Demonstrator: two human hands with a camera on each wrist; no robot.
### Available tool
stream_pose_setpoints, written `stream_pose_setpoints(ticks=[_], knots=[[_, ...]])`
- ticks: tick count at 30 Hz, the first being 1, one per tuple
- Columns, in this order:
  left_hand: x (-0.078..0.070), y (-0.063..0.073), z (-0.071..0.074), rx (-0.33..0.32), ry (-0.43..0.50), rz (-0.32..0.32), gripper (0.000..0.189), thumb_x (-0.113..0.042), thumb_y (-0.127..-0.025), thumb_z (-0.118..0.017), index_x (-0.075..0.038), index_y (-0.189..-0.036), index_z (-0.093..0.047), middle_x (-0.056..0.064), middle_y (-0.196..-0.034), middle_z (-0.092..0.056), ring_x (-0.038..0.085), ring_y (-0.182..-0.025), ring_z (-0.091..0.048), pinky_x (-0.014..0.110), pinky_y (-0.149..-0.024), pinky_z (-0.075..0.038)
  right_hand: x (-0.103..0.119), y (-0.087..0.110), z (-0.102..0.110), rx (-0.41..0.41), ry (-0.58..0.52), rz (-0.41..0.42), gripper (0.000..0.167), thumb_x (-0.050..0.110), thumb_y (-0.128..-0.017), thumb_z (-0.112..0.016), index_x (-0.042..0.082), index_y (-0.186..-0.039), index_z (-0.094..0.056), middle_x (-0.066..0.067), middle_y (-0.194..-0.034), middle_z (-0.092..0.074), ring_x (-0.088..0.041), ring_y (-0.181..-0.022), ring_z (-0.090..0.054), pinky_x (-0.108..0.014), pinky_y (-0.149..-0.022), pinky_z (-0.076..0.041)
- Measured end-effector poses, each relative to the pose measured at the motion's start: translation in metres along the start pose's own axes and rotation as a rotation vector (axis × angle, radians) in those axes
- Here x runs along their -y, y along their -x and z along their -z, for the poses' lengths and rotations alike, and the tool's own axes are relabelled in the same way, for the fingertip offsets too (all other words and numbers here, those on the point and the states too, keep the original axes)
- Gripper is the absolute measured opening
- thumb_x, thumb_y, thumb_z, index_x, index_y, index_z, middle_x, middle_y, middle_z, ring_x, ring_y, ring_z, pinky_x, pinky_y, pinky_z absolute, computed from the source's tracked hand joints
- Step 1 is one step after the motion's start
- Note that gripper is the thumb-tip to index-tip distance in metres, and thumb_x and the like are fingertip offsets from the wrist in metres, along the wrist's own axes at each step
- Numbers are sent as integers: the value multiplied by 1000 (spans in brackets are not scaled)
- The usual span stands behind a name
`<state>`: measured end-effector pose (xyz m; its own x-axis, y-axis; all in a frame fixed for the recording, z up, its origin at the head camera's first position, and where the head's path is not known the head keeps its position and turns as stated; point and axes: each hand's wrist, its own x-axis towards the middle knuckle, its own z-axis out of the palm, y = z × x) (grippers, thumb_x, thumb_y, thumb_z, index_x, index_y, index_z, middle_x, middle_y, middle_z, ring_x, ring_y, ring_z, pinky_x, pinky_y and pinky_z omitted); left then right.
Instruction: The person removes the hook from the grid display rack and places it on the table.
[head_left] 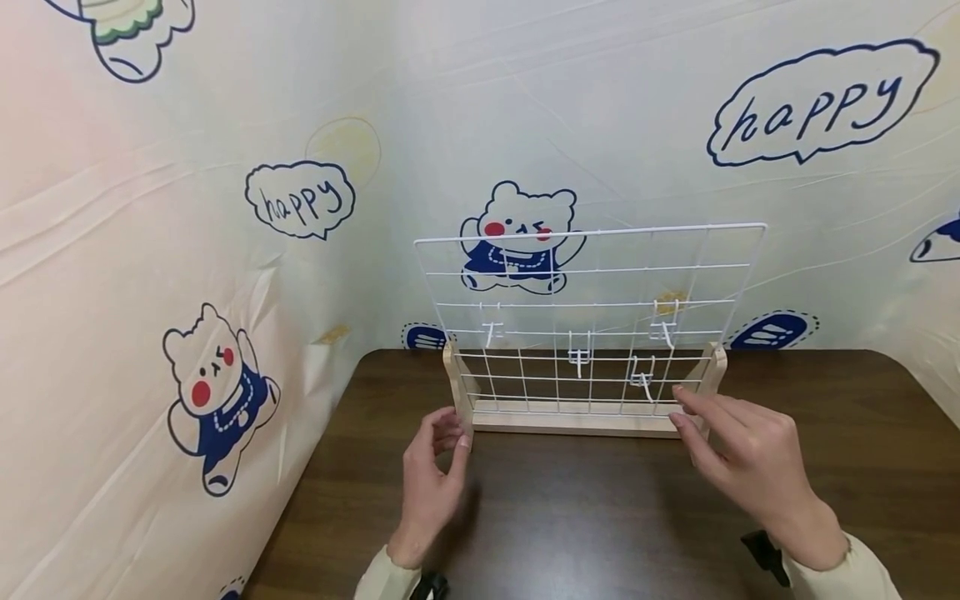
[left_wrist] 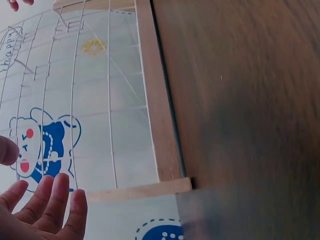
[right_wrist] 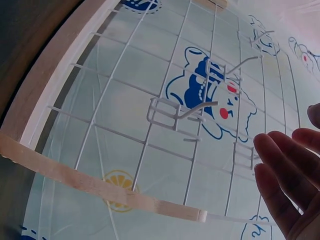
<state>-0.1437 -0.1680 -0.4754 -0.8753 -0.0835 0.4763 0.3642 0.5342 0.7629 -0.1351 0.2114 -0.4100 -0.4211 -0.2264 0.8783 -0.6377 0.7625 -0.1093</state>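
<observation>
A white wire grid panel stands upright in a pale wooden stand with a base bar. Several white hooks hang on its wires, among them one low hook near the middle and another hook large in the right wrist view. Beside the stand's left side piece is my left hand, its fingers loosely bent and holding nothing. My right hand hovers in front of the right side piece, fingers relaxed with a gap to the thumb. Both wrist views show the fingers apart from the wood.
The stand sits on a dark brown table, near its back edge. Behind and to the left hangs a pale cloth printed with bears and "happy" bubbles. A dark band shows at the right wrist.
</observation>
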Motion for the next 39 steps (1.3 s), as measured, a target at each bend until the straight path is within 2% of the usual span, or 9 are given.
stream_pose_setpoints(ticks=[6,11,16,24,30,39], knots=[[2,-5,4,-23,-1,-10,44,2,-93,-72,-6,-133,-58,16,-121,-72,23,-106,-73,45,-86,-64,-2,-4,1,-21,-23,-4,52,46,-107,-52,3,-101,-81,-10,-81,-80,-20,-56,-71,-34,-52,-55],[5,-7,7,-27,-15,0,45,-1,-95,-71,-11,-137,-56,11,-126,-71,23,-110,-73,43,-89,-63,-3,-6,3,-31,-24,-1,52,46,-107,-52,3,-100,-81,-11,-84,-81,-24,-61,-74,-35,-55,-56],[8,-10,9,-42,-18,-3,45,0,-95,-70,-10,-137,-56,9,-127,-71,26,-112,-73,44,-90,-63,-5,-9,3,-49,-27,10,52,44,-107,-52,2,-100,-81,-11,-86,-81,-25,-63,-74,-34,-57,-56],[9,-18,11,-53,-16,-28,48,-3,-96,-70,-9,-140,-54,10,-127,-70,28,-114,-72,48,-91,-62,-6,-11,4,-73,-28,13,51,44,-107,-53,1,-99,-81,-12,-84,-81,-24,-60,-72,-31,-54,-54],[9,-23,15,-65,-4,-4,49,-2,-96,-70,-10,-141,-53,10,-131,-69,31,-117,-71,52,-93,-61,-8,-13,4,-69,-31,10,52,43,-107,-53,1,-100,-81,-12,-84,-81,-24,-61,-73,-31,-55,-54],[10,-27,14,-59,-10,5,48,-3,-96,-69,-9,-142,-53,11,-133,-68,34,-118,-71,51,-93,-61,-8,-14,5,-87,-33,-1,53,44,-107,-53,-1,-99,-81,-12,-84,-81,-25,-62,-73,-25,-60,-55]])
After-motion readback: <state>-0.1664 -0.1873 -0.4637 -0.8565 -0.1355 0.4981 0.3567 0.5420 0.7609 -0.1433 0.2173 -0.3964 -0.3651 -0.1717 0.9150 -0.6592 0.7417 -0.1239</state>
